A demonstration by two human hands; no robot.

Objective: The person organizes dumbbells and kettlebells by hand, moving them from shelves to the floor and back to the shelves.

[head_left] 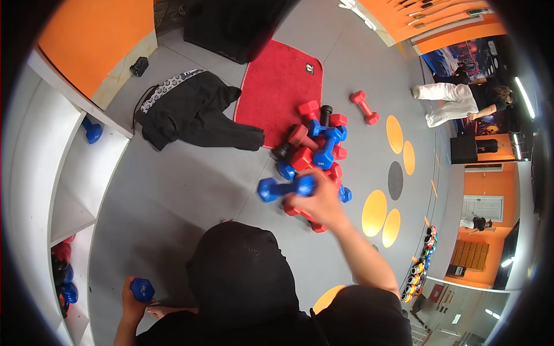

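My right hand (320,199) is closed on a blue dumbbell (283,188), held above the floor at the near edge of a dumbbell pile. My left hand (133,303), low at the left beside the shelf, is wrapped round another blue dumbbell (142,289), seen end-on. The pile holds several red dumbbells (301,158), blue ones (323,157) and black ones (326,115), lying across each other. Part of the pile is hidden behind my right hand. One red dumbbell (365,108) lies apart, to the right of the pile.
A white shelf (118,153) at the left holds a blue dumbbell (92,130) and more weights lower down. Black trousers (193,112) and a red mat (277,81) lie on the floor. Another person (456,101) stands at the upper right. Gloves (412,279) are lined up at the right.
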